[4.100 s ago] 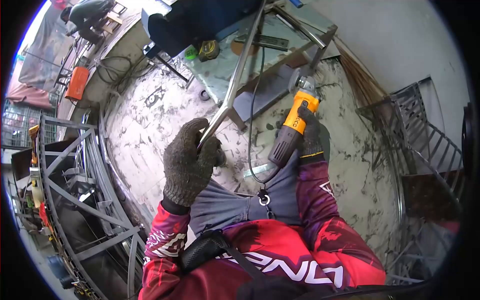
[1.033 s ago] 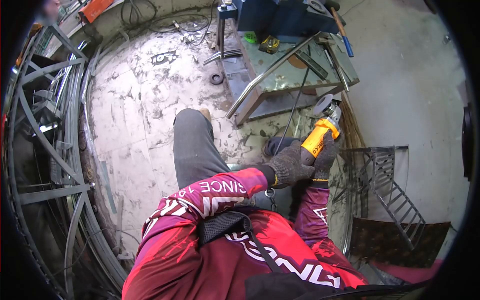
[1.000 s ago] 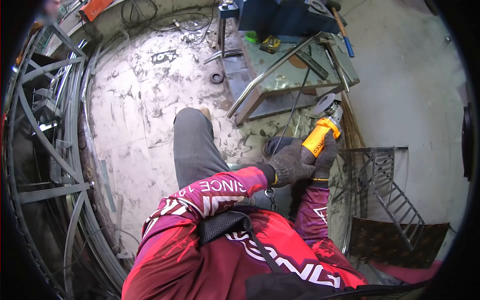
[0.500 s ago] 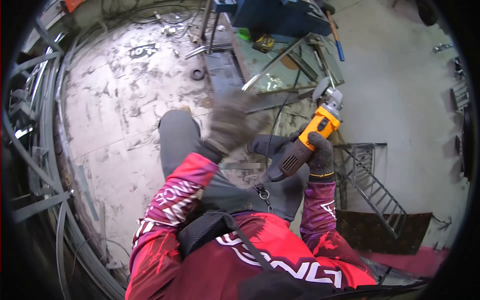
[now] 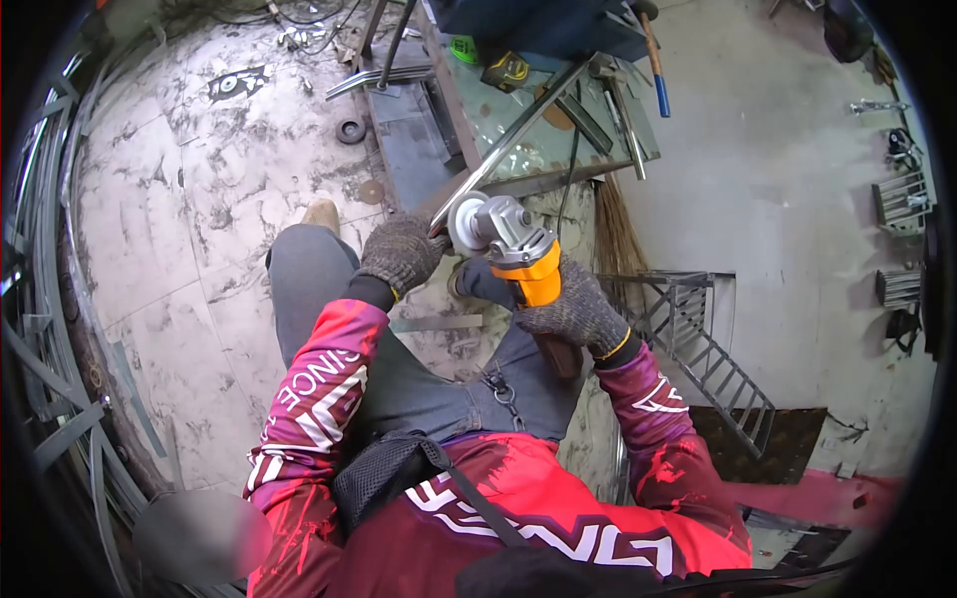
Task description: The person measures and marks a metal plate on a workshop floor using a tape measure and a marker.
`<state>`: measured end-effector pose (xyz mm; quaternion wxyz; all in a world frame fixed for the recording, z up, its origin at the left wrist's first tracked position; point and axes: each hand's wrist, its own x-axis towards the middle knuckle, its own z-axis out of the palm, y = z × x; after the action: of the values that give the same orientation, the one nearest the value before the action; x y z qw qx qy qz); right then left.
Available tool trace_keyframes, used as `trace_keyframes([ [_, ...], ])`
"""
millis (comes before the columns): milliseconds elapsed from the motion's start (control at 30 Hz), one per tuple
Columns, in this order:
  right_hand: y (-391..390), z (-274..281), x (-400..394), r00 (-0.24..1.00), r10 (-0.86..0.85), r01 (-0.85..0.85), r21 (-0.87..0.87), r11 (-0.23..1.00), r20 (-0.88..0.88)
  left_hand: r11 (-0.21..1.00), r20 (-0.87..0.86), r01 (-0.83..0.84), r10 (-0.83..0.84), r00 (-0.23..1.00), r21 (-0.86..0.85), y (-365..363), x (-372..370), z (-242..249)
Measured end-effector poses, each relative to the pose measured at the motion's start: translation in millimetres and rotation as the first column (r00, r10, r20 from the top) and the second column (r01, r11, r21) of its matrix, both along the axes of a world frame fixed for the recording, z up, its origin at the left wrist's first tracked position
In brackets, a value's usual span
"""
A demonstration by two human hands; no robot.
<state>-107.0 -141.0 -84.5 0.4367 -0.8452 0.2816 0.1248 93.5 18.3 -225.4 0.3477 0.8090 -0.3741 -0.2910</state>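
My right hand (image 5: 576, 311), in a dark knit glove, wraps round the body of an orange and grey angle grinder (image 5: 528, 269). The grinder's round disc (image 5: 466, 221) sits right at the near end of a shiny metal tube (image 5: 518, 130). My left hand (image 5: 406, 254), gloved the same way, has its fingers closed round that end of the tube, just left of the disc. From there the tube slants up and away across a glass-topped table (image 5: 533, 157). My legs are spread below both hands.
On the table lie a tape measure (image 5: 505, 72), a green roll (image 5: 464, 49) and a hammer (image 5: 623, 120). A blue-handled tool (image 5: 656, 65) juts past its edge. A metal rack (image 5: 713, 359) and broom bristles (image 5: 620, 229) are at right; long metal strips (image 5: 50, 299) line the left.
My left hand has come from a blurred swing to grip the tube end. The grinder has swung left and closer, its disc now at the tube. The view has shifted slightly.
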Motion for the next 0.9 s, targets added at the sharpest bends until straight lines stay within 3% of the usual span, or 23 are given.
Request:
trace_keyframes([
  [100,8,5,8,0.999,0.047,-0.045,-0.119,0.992,0.016,0.999,0.010,-0.006,0.006,1.000,0.054,1,1,10],
  [233,15,24,24,0.991,0.097,-0.102,-0.053,0.993,-0.091,1.000,0.020,-0.022,0.022,1.000,0.015,4,-3,13],
  [300,15,23,23,0.999,0.020,-0.022,0.057,0.998,0.037,1.000,0.040,-0.026,0.025,0.999,0.009,3,-4,12],
  [333,14,24,24,0.999,0.019,-0.021,0.057,0.998,0.035,0.999,0.050,-0.034,0.033,0.998,0.025,3,-5,13],
  [400,11,25,27,0.992,-0.120,0.100,0.315,0.944,0.047,0.998,0.064,-0.044,0.041,0.997,0.041,3,-6,15],
  [433,8,21,24,0.992,-0.121,0.100,0.315,0.944,0.048,0.998,0.091,-0.052,0.048,0.995,0.040,4,-7,14],
  [533,2,9,13,0.999,-0.047,0.042,0.183,0.982,0.020,0.998,0.110,-0.060,0.062,0.992,-0.025,4,-9,5],
  [600,6,6,11,0.975,0.182,-0.168,-0.112,0.979,0.128,0.994,0.093,-0.068,0.076,0.993,-0.083,3,-9,2],
  [633,7,7,13,0.975,0.185,-0.171,-0.111,0.979,0.127,0.995,0.115,-0.070,0.077,0.990,-0.066,3,-10,3],
  [700,7,12,20,0.988,-0.131,0.106,0.264,0.959,0.080,0.997,0.139,-0.068,0.074,0.988,-0.049,5,-11,8],
  [767,2,9,15,0.971,-0.183,0.137,0.270,0.953,0.155,0.997,0.156,-0.071,0.071,0.985,-0.009,6,-12,16],
  [900,5,13,13,0.994,-0.106,0.099,0.267,0.959,0.014,0.997,0.141,-0.070,0.072,0.987,-0.018,6,-11,13],
])
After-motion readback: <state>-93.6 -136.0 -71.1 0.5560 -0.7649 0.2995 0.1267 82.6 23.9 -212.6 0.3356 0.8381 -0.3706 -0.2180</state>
